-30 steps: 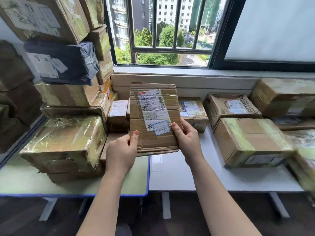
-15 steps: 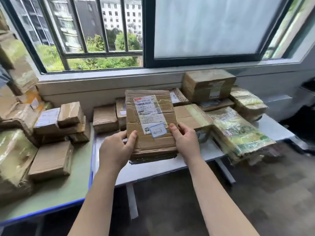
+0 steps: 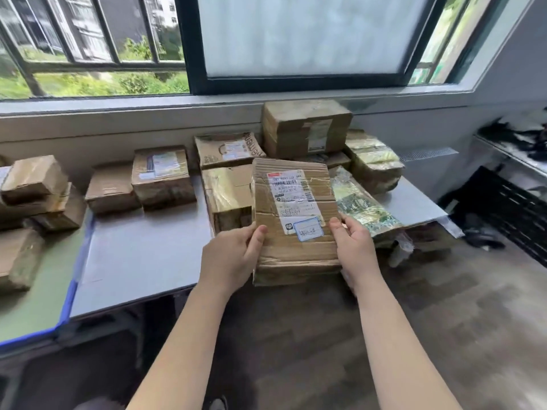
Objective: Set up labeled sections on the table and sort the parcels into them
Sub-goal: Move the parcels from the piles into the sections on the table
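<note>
Two hands on one flat cardboard parcel, centre frame, held over the front edge of the grey table. Your left hand grips its lower left edge, thumb on top; your right hand grips the lower right edge the same way. The shipping label faces you, likely so you can read it and pick a section. Stacked parcels crowd the upper centre, just behind it.

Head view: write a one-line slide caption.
Left hand and right hand hold a labelled cardboard parcel at the grey table, stacked parcels behind.
</note>
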The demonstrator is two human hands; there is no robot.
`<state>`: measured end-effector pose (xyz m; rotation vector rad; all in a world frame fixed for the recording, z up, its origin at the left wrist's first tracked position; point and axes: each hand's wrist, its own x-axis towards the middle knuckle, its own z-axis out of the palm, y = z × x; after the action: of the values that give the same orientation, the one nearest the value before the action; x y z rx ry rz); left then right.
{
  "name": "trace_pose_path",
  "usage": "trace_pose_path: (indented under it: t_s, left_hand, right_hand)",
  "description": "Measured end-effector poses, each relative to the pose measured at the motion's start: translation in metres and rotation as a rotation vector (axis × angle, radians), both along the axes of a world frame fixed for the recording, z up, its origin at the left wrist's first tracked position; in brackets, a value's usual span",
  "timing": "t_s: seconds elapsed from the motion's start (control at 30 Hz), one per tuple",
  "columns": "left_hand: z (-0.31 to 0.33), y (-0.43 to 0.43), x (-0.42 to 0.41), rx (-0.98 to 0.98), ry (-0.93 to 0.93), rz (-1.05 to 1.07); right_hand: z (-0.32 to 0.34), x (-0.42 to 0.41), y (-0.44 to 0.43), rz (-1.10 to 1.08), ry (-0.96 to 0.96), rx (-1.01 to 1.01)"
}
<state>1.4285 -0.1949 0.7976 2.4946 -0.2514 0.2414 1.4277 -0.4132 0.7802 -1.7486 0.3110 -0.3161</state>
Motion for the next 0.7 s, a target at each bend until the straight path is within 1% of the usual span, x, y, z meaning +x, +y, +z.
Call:
trace_pose_path:
  t_s: [0.2,0.33,0.47,0.7]
  left_hand:
    - [0.008,-0.038,0.027,0.04,-0.001,-0.014]
    - [0.007,-0.051,0.063,0.137,-0.043,0.023]
    - [0.004,-0.067,0.105,0.092,-0.057,0.034]
    - [0.008,-0.096,0.168,0.101,-0.044,0.012]
  right_hand:
    - [0.0,0.017,-0.039,-0.083,-0.033,-0.017]
    - [0.004,0.05,-0.063,-0.101,-0.029,-0.04]
    - [0.012,0.09,-0.084,-0.087,-0.047,-0.056]
    - [0.016,0.148,-0.114,-0.093,0.005,-0.022]
